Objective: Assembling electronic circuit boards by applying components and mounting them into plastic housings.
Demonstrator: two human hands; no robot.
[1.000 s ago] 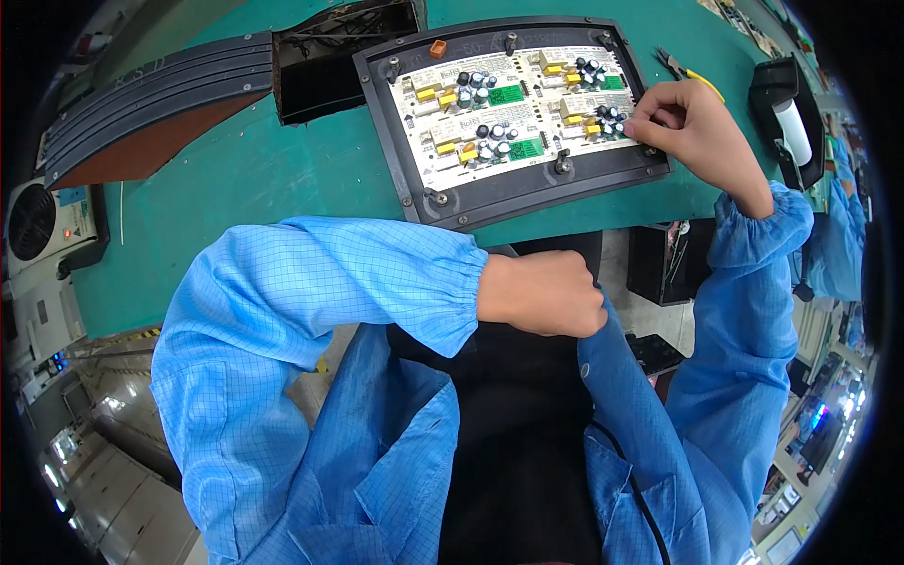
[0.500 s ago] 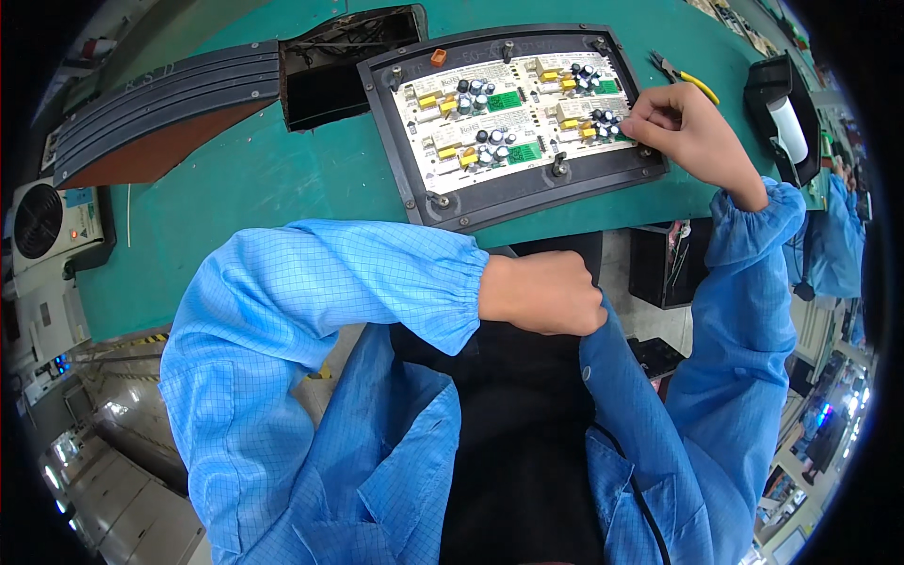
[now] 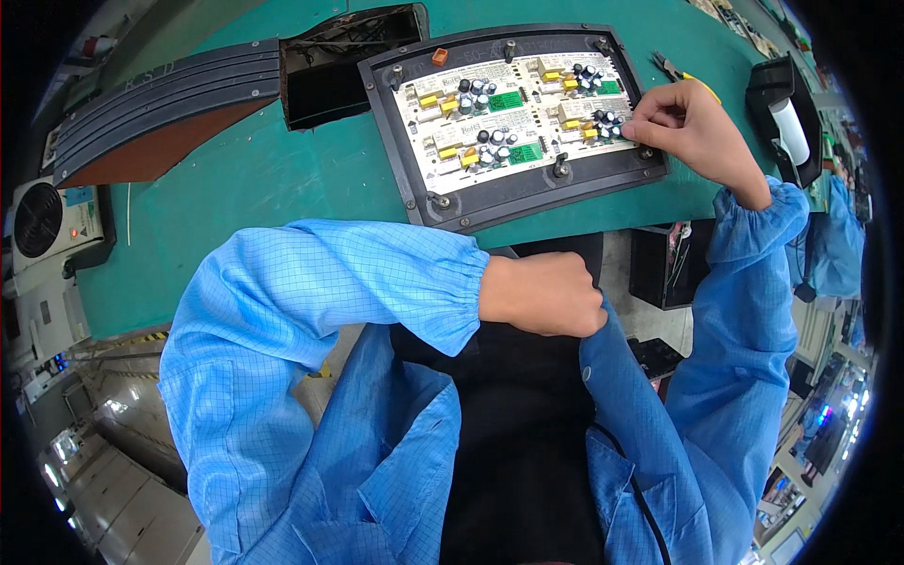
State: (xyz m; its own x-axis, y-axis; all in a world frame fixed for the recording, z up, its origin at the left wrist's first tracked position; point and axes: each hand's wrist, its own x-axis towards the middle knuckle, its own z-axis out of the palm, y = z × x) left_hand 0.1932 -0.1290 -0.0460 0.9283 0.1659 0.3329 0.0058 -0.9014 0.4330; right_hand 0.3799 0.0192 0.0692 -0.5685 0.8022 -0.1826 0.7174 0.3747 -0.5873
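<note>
A white circuit board panel (image 3: 490, 179) lies in a black frame-shaped fixture (image 3: 386, 122) on the bench. Dark round capacitors, yellow parts and green blocks cover its repeated sections. Over the panel's right edge, my right hand (image 3: 692, 132) is closed in a pinch, fingertips beside the capacitors of the lower right section. Whatever lies between those fingertips is too small or hidden to make out. My left hand (image 3: 544, 294) forms a fist in front of my body, below the bench edge, knuckles up. Its fingers curl out of sight, hiding anything inside.
Pliers with yellow handles (image 3: 702, 87) lie beyond my right hand. A black holder with a white roll (image 3: 789, 132) stands at the right. An orange piece (image 3: 440, 57) sits on the fixture. A slatted dark cover (image 3: 179, 104) and a fan unit (image 3: 42, 221) are at the left.
My right hand has shifted very slightly to the right, its fingertips still by the panel's right edge. The left hand stays put.
</note>
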